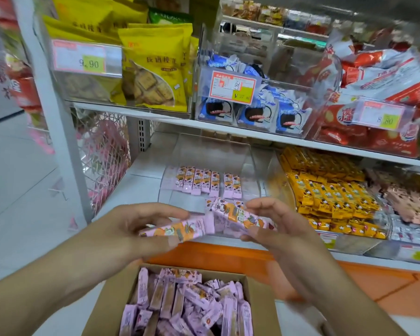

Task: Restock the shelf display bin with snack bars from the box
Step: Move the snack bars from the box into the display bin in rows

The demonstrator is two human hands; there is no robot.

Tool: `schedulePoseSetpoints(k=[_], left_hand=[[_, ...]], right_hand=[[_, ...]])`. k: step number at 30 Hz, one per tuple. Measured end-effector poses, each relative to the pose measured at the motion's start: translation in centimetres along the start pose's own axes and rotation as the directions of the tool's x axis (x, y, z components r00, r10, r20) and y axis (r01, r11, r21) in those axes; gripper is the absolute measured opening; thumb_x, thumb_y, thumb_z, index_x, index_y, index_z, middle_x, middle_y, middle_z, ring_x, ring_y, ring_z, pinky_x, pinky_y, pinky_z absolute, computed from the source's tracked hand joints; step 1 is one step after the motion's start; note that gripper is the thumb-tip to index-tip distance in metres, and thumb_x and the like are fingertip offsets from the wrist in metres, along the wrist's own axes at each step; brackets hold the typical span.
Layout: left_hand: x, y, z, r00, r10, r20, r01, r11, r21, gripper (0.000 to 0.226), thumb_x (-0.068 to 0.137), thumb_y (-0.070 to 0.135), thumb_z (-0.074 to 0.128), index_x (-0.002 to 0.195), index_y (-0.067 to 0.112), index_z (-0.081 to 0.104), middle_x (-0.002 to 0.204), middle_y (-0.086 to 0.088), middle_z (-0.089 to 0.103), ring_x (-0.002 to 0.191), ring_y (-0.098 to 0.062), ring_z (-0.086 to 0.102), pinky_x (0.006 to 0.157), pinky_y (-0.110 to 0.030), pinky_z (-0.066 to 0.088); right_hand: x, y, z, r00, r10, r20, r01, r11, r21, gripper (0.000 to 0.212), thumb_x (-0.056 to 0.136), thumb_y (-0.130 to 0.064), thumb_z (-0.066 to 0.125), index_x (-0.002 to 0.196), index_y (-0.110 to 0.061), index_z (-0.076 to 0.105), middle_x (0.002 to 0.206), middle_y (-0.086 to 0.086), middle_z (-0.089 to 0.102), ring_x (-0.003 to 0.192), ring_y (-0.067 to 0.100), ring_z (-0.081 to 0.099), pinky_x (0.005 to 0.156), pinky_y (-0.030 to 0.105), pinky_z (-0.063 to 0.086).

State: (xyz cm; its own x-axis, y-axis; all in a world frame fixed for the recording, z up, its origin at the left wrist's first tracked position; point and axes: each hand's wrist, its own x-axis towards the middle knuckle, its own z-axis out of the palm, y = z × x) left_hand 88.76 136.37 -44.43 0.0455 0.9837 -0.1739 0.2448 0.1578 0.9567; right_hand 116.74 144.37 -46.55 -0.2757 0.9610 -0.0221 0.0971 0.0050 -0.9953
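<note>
While both hands [204,224] grip pink snack bars [238,214], white shelving [228,128] carries clear bins [211,151] of snacks.

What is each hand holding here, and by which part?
Left hand pinches a pink snack bar near its left end; right hand grips several pink bars at their right ends.

Bright, even shop light with barely a shadown. Glare streaks the clear acrylic bin fronts [272,98] at top right. Edges bow with wide-angle distortion, and motion blur smears the frame's margins.
</note>
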Motion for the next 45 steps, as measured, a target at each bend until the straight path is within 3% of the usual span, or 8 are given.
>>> schedulePoseSetpoints(k=[5, 8, 11, 16, 23, 33, 37, 45], left_hand=[[0.6, -0.6, 0.3, 0.995, -0.095, -0.033, 0.094, 0.995, -0.036, 0.041, 0.068, 0.015, 0.093, 0.104, 0.029, 0.078, 0.104, 0.000, 0.080, 0.077, -0.018, 0.076, 0.062, -0.021, 0.057], [0.8, -1.1, 0.8, 0.992, -0.113, -0.050, 0.107, 0.988, -0.112, 0.043, 0.068, 0.009, 0.095, 0.105, 0.019, 0.076, 0.101, -0.011, 0.081, 0.093, -0.029, 0.078, 0.084, -0.032, 0.063], [0.7, -0.9, 1.2, 0.990, -0.118, -0.075, 0.103, 0.980, -0.171, 0.035, 0.070, 0.014, 0.090, 0.103, 0.012, 0.076, 0.099, -0.010, 0.081, 0.089, -0.023, 0.078, 0.079, -0.025, 0.054], [0.2, -0.7, 2.7, 0.980, -0.163, -0.118, 0.128, 0.957, -0.261, 0.042, 0.072, 0.023, 0.089, 0.111, 0.019, 0.073, 0.097, -0.012, 0.080, 0.095, -0.029, 0.074, 0.104, -0.058, 0.050], [-0.2, -1.1, 4.3, 0.991, -0.132, 0.029, 0.133, 0.990, -0.039, 0.045, 0.076, 0.018, 0.091, 0.114, 0.017, 0.068, 0.094, -0.010, 0.081, 0.088, -0.032, 0.077, 0.090, -0.041, 0.058], [1.6, -1.3, 4.8, 0.999, 0.030, -0.028, -0.026, 0.989, 0.143, 0.062, 0.061, 0.029, 0.101, 0.109, 0.036, 0.062, 0.079, 0.009, 0.075, 0.057, -0.011, 0.056, 0.060, -0.026, 0.048], [3.8, -1.2, 2.7, 0.989, 0.151, -0.002, -0.148, 0.973, 0.175, 0.063, 0.068, 0.043, 0.095, 0.119, 0.041, 0.059, 0.111, 0.023, 0.071, 0.099, 0.004, 0.069, 0.092, -0.025, 0.057], [10.2, -6.3, -2.4, 0.929, 0.343, -0.137, -0.157, 0.703, 0.693, 0.080, 0.102, 0.050, 0.050, 0.163, 0.039, 0.000, 0.169, 0.027, -0.004, 0.154, -0.001, 0.018, 0.116, -0.015, 0.018]], right_hand=[[0.6, -0.1, -0.1, 0.998, -0.058, 0.038, 0.057, 0.998, 0.025, 0.051, 0.060, -0.021, 0.091, 0.108, -0.026, 0.075, 0.117, 0.000, 0.076, 0.114, 0.040, 0.069, 0.104, 0.056, 0.054], [0.5, -0.2, -0.3, 0.997, -0.078, 0.027, 0.076, 0.995, 0.062, 0.057, 0.061, -0.007, 0.095, 0.111, -0.022, 0.075, 0.106, -0.004, 0.078, 0.100, 0.034, 0.073, 0.101, 0.055, 0.054], [0.4, -0.4, -0.6, 0.997, -0.074, 0.011, 0.073, 0.994, 0.076, 0.043, 0.071, -0.014, 0.091, 0.111, -0.021, 0.077, 0.095, 0.005, 0.076, 0.083, 0.029, 0.069, 0.097, 0.050, 0.051], [-1.1, -0.3, 0.8, 0.982, -0.059, 0.181, 0.059, 0.998, 0.004, 0.026, 0.087, -0.009, 0.077, 0.109, -0.021, 0.077, 0.107, 0.005, 0.078, 0.098, 0.022, 0.074, 0.088, 0.036, 0.058], [-1.9, 0.7, 4.4, 0.985, 0.060, 0.163, -0.025, 0.978, -0.207, 0.034, 0.093, -0.016, 0.078, 0.118, -0.038, 0.069, 0.121, 0.003, 0.069, 0.094, 0.024, 0.077, 0.092, 0.054, 0.059], [-1.1, 0.7, 4.9, 0.994, -0.022, 0.112, 0.057, 0.946, -0.319, 0.037, 0.087, -0.053, 0.079, 0.119, -0.038, 0.070, 0.118, -0.011, 0.071, 0.101, 0.018, 0.072, 0.089, 0.051, 0.060], [1.7, -0.9, 4.6, 0.991, -0.132, 0.021, 0.132, 0.941, -0.311, 0.018, 0.089, -0.040, 0.080, 0.103, -0.031, 0.074, 0.101, -0.007, 0.075, 0.089, 0.024, 0.074, 0.082, 0.054, 0.062], [14.2, -1.5, 5.1, 0.981, -0.193, -0.030, 0.156, 0.864, -0.479, 0.008, 0.098, -0.023, 0.073, 0.106, -0.025, 0.071, 0.090, -0.003, 0.075, 0.067, 0.007, 0.071, 0.056, 0.025, 0.056]])
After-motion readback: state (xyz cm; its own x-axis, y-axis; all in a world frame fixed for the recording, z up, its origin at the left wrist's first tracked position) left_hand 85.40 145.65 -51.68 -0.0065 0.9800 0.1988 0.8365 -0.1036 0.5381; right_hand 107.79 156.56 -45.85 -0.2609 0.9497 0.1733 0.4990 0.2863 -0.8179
